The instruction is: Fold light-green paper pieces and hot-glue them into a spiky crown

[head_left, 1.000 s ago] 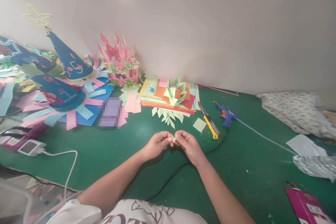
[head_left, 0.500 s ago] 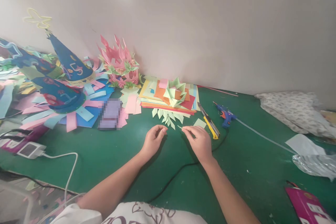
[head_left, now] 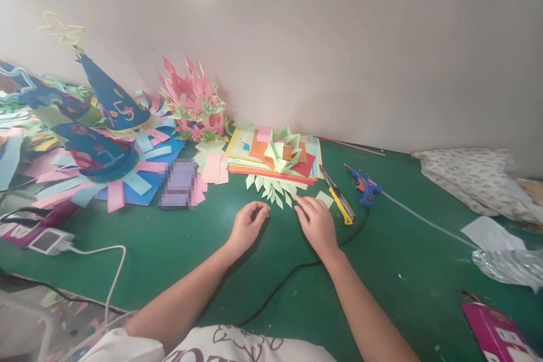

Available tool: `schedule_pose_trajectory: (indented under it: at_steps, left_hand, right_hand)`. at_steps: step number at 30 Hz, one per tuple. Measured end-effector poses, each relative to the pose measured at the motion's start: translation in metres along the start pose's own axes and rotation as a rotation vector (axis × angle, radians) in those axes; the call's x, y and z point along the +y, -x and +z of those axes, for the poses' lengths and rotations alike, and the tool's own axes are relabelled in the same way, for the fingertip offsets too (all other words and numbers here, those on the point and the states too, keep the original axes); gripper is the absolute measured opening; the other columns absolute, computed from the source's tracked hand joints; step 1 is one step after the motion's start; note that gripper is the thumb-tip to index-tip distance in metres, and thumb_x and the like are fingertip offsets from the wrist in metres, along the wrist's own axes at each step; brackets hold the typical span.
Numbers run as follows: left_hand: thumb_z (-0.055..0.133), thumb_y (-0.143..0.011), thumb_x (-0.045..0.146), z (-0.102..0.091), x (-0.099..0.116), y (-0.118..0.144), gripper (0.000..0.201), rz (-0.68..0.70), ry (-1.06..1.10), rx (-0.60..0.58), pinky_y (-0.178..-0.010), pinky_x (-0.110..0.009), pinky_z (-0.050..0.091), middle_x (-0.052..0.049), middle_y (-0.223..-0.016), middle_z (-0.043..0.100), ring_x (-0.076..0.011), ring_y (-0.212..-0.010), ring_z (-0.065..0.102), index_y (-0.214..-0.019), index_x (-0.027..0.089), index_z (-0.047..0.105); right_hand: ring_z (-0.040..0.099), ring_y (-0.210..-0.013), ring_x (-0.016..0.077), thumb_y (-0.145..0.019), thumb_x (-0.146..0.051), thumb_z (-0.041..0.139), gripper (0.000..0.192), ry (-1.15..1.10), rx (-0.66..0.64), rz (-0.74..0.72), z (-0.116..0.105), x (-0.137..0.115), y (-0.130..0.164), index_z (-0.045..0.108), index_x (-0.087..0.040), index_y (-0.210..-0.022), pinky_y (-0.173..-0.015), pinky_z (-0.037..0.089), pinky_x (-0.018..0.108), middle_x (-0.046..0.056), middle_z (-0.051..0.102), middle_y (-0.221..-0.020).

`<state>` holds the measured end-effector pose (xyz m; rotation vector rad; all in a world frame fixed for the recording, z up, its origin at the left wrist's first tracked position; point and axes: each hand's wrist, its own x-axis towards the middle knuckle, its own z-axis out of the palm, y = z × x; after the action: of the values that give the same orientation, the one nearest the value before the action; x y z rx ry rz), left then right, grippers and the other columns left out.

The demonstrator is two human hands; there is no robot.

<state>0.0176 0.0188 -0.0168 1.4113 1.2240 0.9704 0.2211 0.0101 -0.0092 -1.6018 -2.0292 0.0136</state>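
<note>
Just in front of the paper stack, my right hand (head_left: pixel 316 220) has its thumb and forefinger apart, close to a pale green folded paper leaf (head_left: pixel 289 200) on the table. That leaf lies at the right end of a fanned row of similar pale green paper leaves (head_left: pixel 265 185). My left hand (head_left: pixel 249 225) rests to the left with thumb and fingertips pinched together; nothing shows between them. Behind the row, a pale green folded paper ring (head_left: pixel 275 153) sits on a stack of coloured paper (head_left: pixel 237 151).
Right of the stack lie a yellow utility knife (head_left: pixel 341 203) and a blue glue gun (head_left: pixel 365 188), its cord (head_left: pixel 292 274) crossing the green table. Leftward stand a pink paper crown (head_left: pixel 193 99) and blue cone hats (head_left: pixel 114 96). A beige partition (head_left: pixel 339 56) rises behind.
The paper leaf that was pinched in my right hand now lies beside the fanned row. My right fingers have parted and moved slightly forward. My left hand is nearly unmoved.
</note>
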Motion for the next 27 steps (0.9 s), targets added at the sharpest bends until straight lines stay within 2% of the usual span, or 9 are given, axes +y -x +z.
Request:
schedule_pose_trajectory:
  at_steps: [3, 6, 10, 13, 17, 19, 21, 24, 27]
  left_hand:
    - [0.048, -0.086, 0.041, 0.0, -0.001, 0.0, 0.028, 0.011, -0.02, -0.004, -0.069, -0.025, 0.046, -0.004, -0.082, 0.064, -0.0146, -0.074, 0.059, -0.087, 0.017, 0.061]
    - [0.048, -0.086, 0.04, 0.0, 0.0, 0.001, 0.027, 0.033, -0.049, -0.023, -0.07, -0.025, 0.046, -0.004, -0.082, 0.065, -0.0149, -0.075, 0.06, -0.086, 0.017, 0.062]
    - [0.048, -0.086, 0.04, 0.0, 0.002, 0.002, 0.027, 0.049, -0.091, -0.058, -0.068, -0.024, 0.045, -0.003, -0.078, 0.066, -0.0144, -0.072, 0.059, -0.085, 0.017, 0.063]
    - [0.049, -0.085, 0.043, 0.0, 0.003, 0.003, 0.03, 0.011, -0.069, -0.085, -0.06, -0.023, 0.045, -0.003, -0.075, 0.066, -0.012, -0.063, 0.057, -0.085, 0.016, 0.063]
    - [0.049, -0.084, 0.048, 0.002, 0.003, 0.004, 0.036, -0.091, 0.077, -0.144, -0.047, -0.02, 0.041, -0.003, -0.074, 0.066, -0.0072, -0.048, 0.048, -0.091, 0.015, 0.061]
    - [0.049, -0.084, 0.051, 0.003, 0.004, 0.004, 0.041, -0.119, 0.14, -0.194, -0.044, -0.019, 0.042, -0.005, -0.078, 0.067, -0.0066, -0.047, 0.048, -0.095, 0.014, 0.06]
    - [0.047, -0.084, 0.053, 0.003, 0.004, 0.004, 0.047, -0.118, 0.197, -0.238, -0.046, -0.021, 0.045, -0.008, -0.085, 0.067, -0.0077, -0.05, 0.053, -0.105, 0.013, 0.058]
    - [0.044, -0.085, 0.055, 0.002, 0.006, 0.004, 0.057, -0.109, 0.316, -0.296, -0.055, -0.026, 0.051, -0.009, -0.086, 0.066, -0.0126, -0.06, 0.061, -0.123, 0.013, 0.047]
    - [0.05, -0.084, 0.052, -0.001, 0.006, 0.002, 0.055, -0.122, 0.382, -0.31, -0.062, -0.026, 0.05, -0.005, -0.081, 0.063, -0.0123, -0.064, 0.061, -0.123, 0.014, 0.048]
  right_hand:
    - [0.055, -0.097, 0.0282, -0.091, -0.031, 0.044, 0.033, 0.092, 0.094, 0.089, -0.006, 0.014, 0.003, 0.061, -0.016, -0.115, -0.086, 0.043, 0.043, 0.014, 0.065, -0.103]
    - [0.056, -0.101, 0.0305, -0.089, -0.033, 0.047, 0.035, 0.178, 0.067, 0.136, -0.009, 0.027, 0.008, 0.061, -0.011, -0.113, -0.087, 0.043, 0.045, 0.018, 0.064, -0.108]
    - [0.061, -0.091, 0.0283, -0.089, -0.03, 0.046, 0.028, 0.184, 0.03, 0.123, -0.008, 0.034, 0.012, 0.067, -0.014, -0.096, -0.081, 0.046, 0.043, 0.014, 0.07, -0.097]
    - [0.063, -0.083, 0.0256, -0.089, -0.026, 0.045, 0.026, 0.164, 0.045, 0.09, -0.008, 0.033, 0.011, 0.069, -0.018, -0.081, -0.076, 0.048, 0.04, 0.009, 0.072, -0.086]
    - [0.064, -0.076, 0.022, -0.089, -0.025, 0.048, 0.022, 0.11, 0.228, 0.058, -0.013, 0.023, 0.008, 0.068, -0.019, -0.08, -0.072, 0.048, 0.036, 0.007, 0.072, -0.081]
    - [0.065, -0.079, 0.0207, -0.087, -0.024, 0.052, 0.016, 0.044, 0.35, 0.012, -0.017, 0.012, 0.008, 0.068, -0.019, -0.085, -0.076, 0.048, 0.035, 0.007, 0.073, -0.085]
    - [0.067, -0.08, 0.0188, -0.086, -0.02, 0.056, 0.012, -0.043, 0.406, -0.075, -0.019, -0.003, 0.01, 0.068, -0.021, -0.089, -0.074, 0.049, 0.031, 0.006, 0.073, -0.087]
    - [0.068, -0.084, 0.0157, -0.085, -0.014, 0.056, 0.018, -0.208, 0.266, -0.27, -0.017, -0.025, 0.014, 0.066, -0.022, -0.097, -0.071, 0.051, 0.026, 0.005, 0.073, -0.097]
    - [0.066, -0.094, 0.0152, -0.086, -0.012, 0.054, 0.021, -0.367, 0.089, -0.366, -0.012, -0.038, 0.016, 0.064, -0.023, -0.1, -0.079, 0.052, 0.027, 0.004, 0.07, -0.106]
